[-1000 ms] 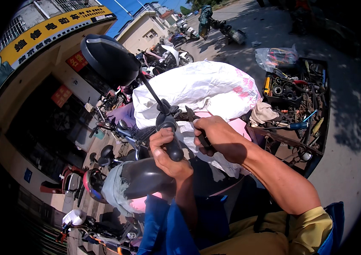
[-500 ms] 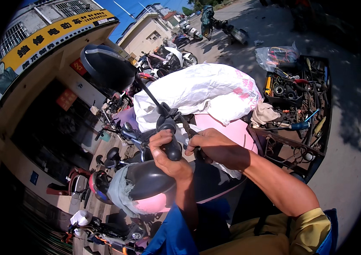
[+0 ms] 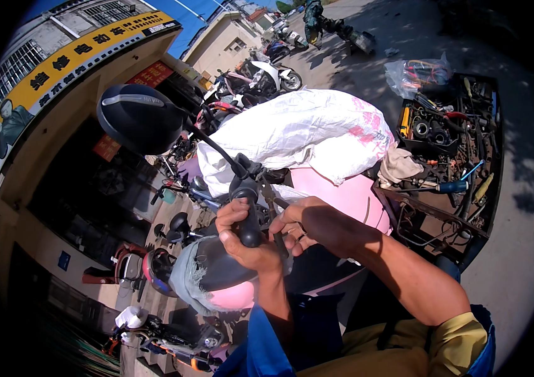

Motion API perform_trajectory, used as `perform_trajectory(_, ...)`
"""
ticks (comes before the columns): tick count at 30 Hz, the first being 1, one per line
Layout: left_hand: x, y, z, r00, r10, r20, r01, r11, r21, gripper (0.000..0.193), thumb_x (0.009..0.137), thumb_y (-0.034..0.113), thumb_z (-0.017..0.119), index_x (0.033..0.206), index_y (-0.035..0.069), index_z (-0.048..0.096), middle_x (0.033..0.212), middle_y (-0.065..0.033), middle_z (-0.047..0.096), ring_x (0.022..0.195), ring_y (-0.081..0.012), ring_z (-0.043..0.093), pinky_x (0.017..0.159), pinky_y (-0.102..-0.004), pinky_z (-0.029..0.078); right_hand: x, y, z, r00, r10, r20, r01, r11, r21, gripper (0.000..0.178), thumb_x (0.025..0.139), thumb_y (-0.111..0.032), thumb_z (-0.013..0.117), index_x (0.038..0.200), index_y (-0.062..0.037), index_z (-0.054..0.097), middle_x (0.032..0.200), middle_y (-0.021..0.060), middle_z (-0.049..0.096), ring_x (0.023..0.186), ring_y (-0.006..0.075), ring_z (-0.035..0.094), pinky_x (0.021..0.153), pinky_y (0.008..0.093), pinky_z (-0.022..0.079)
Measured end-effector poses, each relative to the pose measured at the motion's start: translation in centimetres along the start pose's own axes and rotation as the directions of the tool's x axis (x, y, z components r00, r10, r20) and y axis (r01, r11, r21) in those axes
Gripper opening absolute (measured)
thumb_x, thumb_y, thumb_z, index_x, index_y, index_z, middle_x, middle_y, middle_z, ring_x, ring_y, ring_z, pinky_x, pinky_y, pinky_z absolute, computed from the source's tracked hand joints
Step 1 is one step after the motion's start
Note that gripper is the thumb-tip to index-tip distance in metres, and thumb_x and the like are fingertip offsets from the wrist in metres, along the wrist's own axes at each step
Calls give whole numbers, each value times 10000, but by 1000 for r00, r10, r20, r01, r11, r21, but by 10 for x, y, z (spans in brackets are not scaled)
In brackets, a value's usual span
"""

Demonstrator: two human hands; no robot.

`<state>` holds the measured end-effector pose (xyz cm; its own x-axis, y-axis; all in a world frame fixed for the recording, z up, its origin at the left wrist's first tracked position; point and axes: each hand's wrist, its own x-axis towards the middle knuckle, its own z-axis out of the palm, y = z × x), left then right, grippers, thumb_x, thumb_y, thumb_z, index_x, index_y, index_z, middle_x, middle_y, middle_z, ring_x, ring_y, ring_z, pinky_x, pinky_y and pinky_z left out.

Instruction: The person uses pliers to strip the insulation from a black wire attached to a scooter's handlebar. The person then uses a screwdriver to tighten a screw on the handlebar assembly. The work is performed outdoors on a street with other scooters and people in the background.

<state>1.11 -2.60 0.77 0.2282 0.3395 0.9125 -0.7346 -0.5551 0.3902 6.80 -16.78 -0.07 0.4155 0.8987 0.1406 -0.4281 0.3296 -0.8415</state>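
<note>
My left hand (image 3: 242,239) is wrapped round the black rubber handlebar grip (image 3: 250,234) of a pink scooter (image 3: 342,198). Just to its right, my right hand (image 3: 307,226) has its fingers closed on the handles of a dark metal tool that looks like pliers (image 3: 268,191). The tool's head meets the handlebar by the lever mount, though its exact bite is too small to make out. A black rear-view mirror (image 3: 138,119) stands out to the upper left on a stem (image 3: 220,151) fixed beside the grip.
A white woven sack (image 3: 292,122) covers the scooter's front. To the right stands an open toolbox (image 3: 433,210) full of hand tools, with a rag (image 3: 399,164) and a screwdriver (image 3: 452,187). A black seat (image 3: 223,267) is below my left hand. Parked scooters (image 3: 260,75) line the shopfront.
The mirror has swung left and down. My right hand has shifted slightly, its fingers now showing along the tool's handles. My left hand stays round the grip.
</note>
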Motion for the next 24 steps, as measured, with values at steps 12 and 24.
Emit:
perform_trajectory(12,0,3,-6,998,-45,38,45,999,20,385,1044,316,240,910,33,464,1005,-136,493,1022,-265,492,1050,-448,388,28,33,-9,995,-33,90,-19,851,524,222,1010,-195,518,1043,5,608,1002,143,668,802,182,598,709,318,497)
perform_trajectory(24,4,-1,-21,992,-3,127,-3,999,44,408,1056,349,252,942,24,471,1017,-137,482,1022,-256,492,1050,-460,389,30,54,1,997,-32,71,-22,761,649,195,1057,-241,473,1090,-89,590,907,97,719,675,124,596,659,275,461)
